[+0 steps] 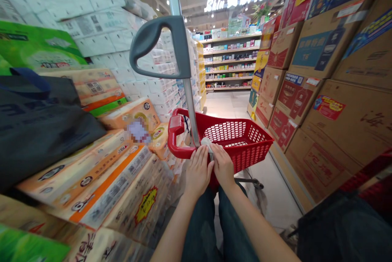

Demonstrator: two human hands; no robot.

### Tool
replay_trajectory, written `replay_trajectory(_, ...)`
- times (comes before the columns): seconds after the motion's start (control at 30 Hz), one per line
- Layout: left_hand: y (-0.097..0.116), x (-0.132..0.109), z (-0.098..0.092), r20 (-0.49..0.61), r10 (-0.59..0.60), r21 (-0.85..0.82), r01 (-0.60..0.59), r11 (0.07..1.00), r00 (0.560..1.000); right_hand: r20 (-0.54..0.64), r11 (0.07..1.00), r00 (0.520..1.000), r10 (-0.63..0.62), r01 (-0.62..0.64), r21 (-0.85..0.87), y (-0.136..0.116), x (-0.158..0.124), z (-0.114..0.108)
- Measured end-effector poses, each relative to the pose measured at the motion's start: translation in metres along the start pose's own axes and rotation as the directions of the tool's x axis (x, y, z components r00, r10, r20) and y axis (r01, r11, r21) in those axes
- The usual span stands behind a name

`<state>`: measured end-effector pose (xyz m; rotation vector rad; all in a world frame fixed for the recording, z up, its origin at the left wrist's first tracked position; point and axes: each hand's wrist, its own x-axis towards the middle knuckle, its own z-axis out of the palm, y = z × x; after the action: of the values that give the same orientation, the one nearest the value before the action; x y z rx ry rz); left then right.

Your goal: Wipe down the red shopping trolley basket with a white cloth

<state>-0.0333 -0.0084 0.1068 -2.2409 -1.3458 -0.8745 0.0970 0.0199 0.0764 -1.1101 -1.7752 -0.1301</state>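
A red plastic shopping basket cart (245,125) with perforated sides stands in front of my knees. From its near end rises a metal pole (192,110) bearing a grey loop handle (186,47). My left hand (198,170) lies with outstretched fingers on the red rim beside the pole's foot. Right next to it, my right hand (223,166) presses its fingers on a crumpled white tissue (206,143) against the same rim. Part of the tissue is hidden under the fingers. The cart's red side grip (176,131) sticks out to the left.
Stacked tissue packs (107,176) fill the left side, with a dark grey bag (45,115) on them. Cardboard cartons (321,131) are piled along the right. Ahead, the tiled aisle (228,102) leads to stocked shelves (231,61). A dark object (343,229) sits at lower right.
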Motion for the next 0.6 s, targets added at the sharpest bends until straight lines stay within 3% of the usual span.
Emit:
replay_trajectory(0.1, 0.0, 0.0, -0.002, 0.005, 0.002, -0.012, -0.002, 1.0, 1.0, -0.001, 1.0, 1.0, -0.03, 0.03, -0.006, 0.025, -0.007, -0.006)
replay_trajectory(0.27, 0.001, 0.001, -0.003, 0.007, -0.006, -0.022, 0.006, 1.0, 1.0, -0.029, 0.99, 0.999, 0.044, -0.048, -0.13, 0.108, -0.026, -0.031)
replay_trajectory(0.37, 0.001, 0.001, -0.003, 0.006, -0.012, -0.027, 0.012, 1.0, 1.0, -0.045, 0.973, 0.994, 0.1, -0.108, -0.205, 0.144, -0.031, -0.044)
replay_trajectory(0.47, 0.002, 0.001, -0.002, 0.009, -0.019, -0.029, 0.019, 0.999, 1.0, -0.089, 0.959, 0.986, 0.142, -0.159, -0.232, 0.143, -0.029, -0.046)
replay_trajectory(0.6, 0.003, 0.002, -0.001, 0.009, -0.03, -0.042, 0.03, 0.999, 1.0, -0.048, 0.98, 0.993, 0.107, -0.113, -0.161, 0.082, -0.014, -0.029)
